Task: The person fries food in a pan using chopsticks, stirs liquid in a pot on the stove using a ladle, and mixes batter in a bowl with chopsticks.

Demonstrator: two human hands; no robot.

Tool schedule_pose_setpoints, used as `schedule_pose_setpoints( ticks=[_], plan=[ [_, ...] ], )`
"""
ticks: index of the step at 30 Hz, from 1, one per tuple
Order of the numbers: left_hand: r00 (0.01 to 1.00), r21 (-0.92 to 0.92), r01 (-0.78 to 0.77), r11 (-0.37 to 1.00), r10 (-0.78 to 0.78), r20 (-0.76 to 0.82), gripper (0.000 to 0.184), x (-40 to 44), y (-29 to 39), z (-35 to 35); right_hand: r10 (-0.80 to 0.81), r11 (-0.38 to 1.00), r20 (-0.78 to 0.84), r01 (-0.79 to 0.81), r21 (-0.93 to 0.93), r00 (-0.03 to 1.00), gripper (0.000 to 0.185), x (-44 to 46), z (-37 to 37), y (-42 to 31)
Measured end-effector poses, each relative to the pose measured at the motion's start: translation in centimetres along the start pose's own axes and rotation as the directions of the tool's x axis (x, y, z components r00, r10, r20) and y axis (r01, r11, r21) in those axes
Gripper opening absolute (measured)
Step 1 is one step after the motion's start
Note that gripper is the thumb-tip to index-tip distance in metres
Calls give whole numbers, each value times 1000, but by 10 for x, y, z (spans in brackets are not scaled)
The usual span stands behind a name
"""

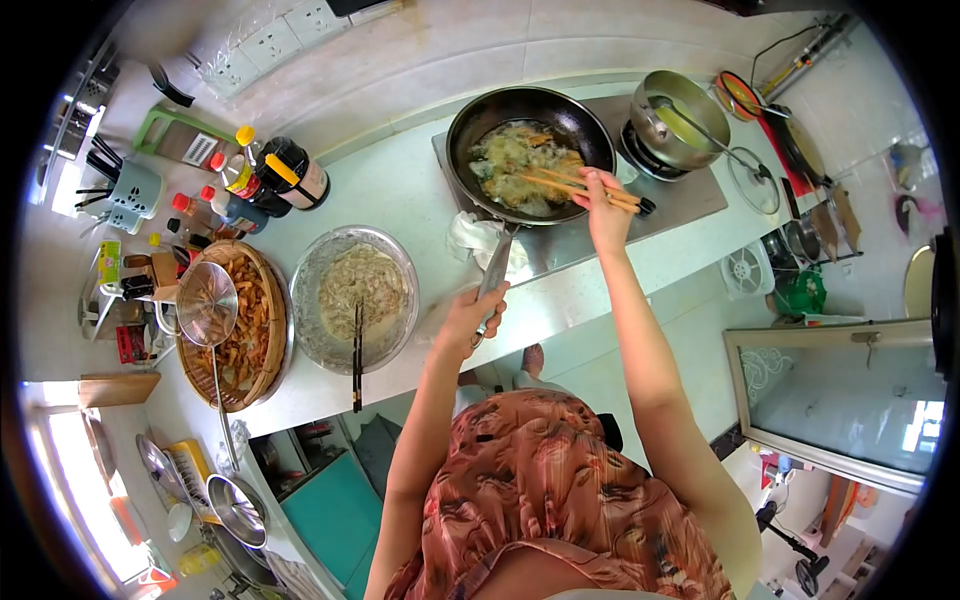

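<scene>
A black frying pan (pixel 583 115) stands on the stove, with pieces of food (pixel 515 165) bubbling in oil inside it. My left hand (pixel 470 318) is wrapped round the pan's grey handle (pixel 497 265). Wooden chopsticks (pixel 560 183) are gripped in my right hand (pixel 606 208), and their tips reach into the frying food. Left of the pan sits a metal bowl (pixel 305 345) of pale battered pieces (pixel 360 285). Dark chopsticks (pixel 357 365) lean across that bowl's near rim. A white cloth (pixel 480 240) lies under the pan handle.
At the left, a wicker basket (pixel 270 375) holds fried pieces under a skimmer (pixel 208 300). Sauce bottles (pixel 295 175) stand along the wall. A metal pot (pixel 650 110) with a ladle occupies the right burner, beside a glass lid (pixel 752 182). The counter edge (pixel 570 325) runs before me.
</scene>
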State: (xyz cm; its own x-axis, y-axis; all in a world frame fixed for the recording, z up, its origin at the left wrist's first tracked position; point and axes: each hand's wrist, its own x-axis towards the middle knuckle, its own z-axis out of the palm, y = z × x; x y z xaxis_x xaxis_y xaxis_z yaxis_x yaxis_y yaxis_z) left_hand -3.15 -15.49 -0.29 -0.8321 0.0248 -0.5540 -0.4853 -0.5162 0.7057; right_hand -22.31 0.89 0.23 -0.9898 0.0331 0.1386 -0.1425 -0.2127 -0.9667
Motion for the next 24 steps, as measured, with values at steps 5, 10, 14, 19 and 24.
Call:
schedule_pose_setpoints(
  ticks=[5,10,14,19,24],
  plan=[
    [1000,-21,-17,1000,18,21,29,1,-2,-2,57,998,-19,-58,-36,998,21,-9,-21,-20],
    [1000,-16,-11,1000,11,19,29,1,-1,-1,66,997,-29,-65,53,997,24,-3,3,10],
    [1000,-23,-14,1000,15,16,29,1,-2,-1,90,992,-59,-84,93,994,26,-6,12,15],
    [1000,-4,14,1000,-14,26,40,0,0,-1,136,987,-84,-127,103,987,28,-17,-7,-11],
    [999,1,21,1000,-21,38,46,1,0,-2,132,983,-114,-115,143,985,29,-26,-31,-20]
  ],
)
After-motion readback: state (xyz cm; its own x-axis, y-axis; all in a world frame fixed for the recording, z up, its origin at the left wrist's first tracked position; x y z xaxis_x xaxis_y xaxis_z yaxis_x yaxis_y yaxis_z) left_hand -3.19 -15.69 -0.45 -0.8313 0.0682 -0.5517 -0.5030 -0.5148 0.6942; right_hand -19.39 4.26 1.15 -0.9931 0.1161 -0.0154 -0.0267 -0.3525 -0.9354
